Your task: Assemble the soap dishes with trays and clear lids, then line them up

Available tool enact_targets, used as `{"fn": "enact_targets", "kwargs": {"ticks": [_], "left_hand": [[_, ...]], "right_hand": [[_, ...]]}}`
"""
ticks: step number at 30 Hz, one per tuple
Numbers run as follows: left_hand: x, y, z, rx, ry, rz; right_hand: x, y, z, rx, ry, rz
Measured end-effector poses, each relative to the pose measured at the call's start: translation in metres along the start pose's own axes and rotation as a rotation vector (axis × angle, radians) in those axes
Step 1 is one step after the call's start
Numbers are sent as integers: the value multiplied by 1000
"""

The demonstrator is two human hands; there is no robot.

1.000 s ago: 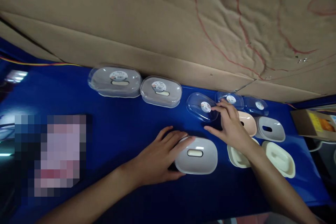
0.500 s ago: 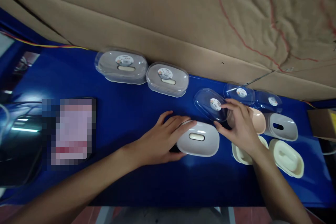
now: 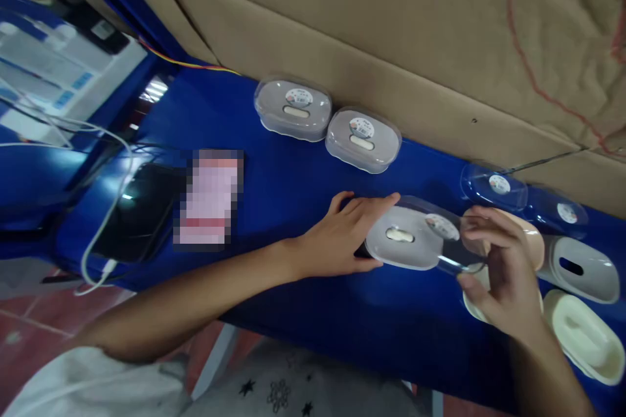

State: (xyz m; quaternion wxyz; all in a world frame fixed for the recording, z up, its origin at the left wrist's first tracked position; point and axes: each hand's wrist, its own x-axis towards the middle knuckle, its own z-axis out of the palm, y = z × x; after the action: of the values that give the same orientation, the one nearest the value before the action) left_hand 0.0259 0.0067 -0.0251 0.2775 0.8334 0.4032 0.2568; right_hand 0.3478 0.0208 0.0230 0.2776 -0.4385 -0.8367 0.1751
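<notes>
My left hand (image 3: 337, 241) grips the left end of a grey oval soap dish (image 3: 415, 255), thumb on the near side and fingers on the far side. A pale insert shows through the slot in its middle. My right hand (image 3: 508, 280) holds a clear plastic lid (image 3: 443, 227) with a round sticker by its right end. Tilted, the lid overlaps the right part of the dish; whether their rims touch I cannot tell. Behind my right hand lie a peach dish (image 3: 533, 241) and a cream dish (image 3: 474, 303), both partly hidden.
Two lidded grey dishes (image 3: 364, 150) stand along the cardboard wall (image 3: 391, 45). Two clear lids (image 3: 499, 184) lie at the back right, near a grey tray (image 3: 594, 273) and cream dishes (image 3: 587, 339). A blurred-out phone (image 3: 210, 202), a cabled black phone (image 3: 141, 215) and a power strip (image 3: 98, 85) are left.
My right hand has picked the clear lid up off the table and brought it over the grey soap dish. My left hand still holds the dish. The view has turned leftward.
</notes>
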Motion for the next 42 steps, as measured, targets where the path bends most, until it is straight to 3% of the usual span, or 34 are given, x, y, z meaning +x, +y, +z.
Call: {"fn": "enact_targets", "kwargs": {"ticks": [9, 13, 22, 28, 35, 42], "left_hand": [[1, 1, -8, -6, -61, 7], [2, 1, -12, -30, -61, 49], [0, -4, -9, -225, -82, 58], [-2, -2, -9, -184, -122, 52], [-3, -3, -8, -170, -91, 93], [-1, -3, -7, -192, -113, 71]], "right_hand": [[-9, -13, 20, 22, -257, -42], [-8, -14, 27, 85, -273, -70], [-6, -20, 23, -27, -258, -241], [-6, -22, 23, -59, -277, -230], [-10, -22, 23, -152, -244, -330], [-10, -23, 23, -90, -277, -250]]}}
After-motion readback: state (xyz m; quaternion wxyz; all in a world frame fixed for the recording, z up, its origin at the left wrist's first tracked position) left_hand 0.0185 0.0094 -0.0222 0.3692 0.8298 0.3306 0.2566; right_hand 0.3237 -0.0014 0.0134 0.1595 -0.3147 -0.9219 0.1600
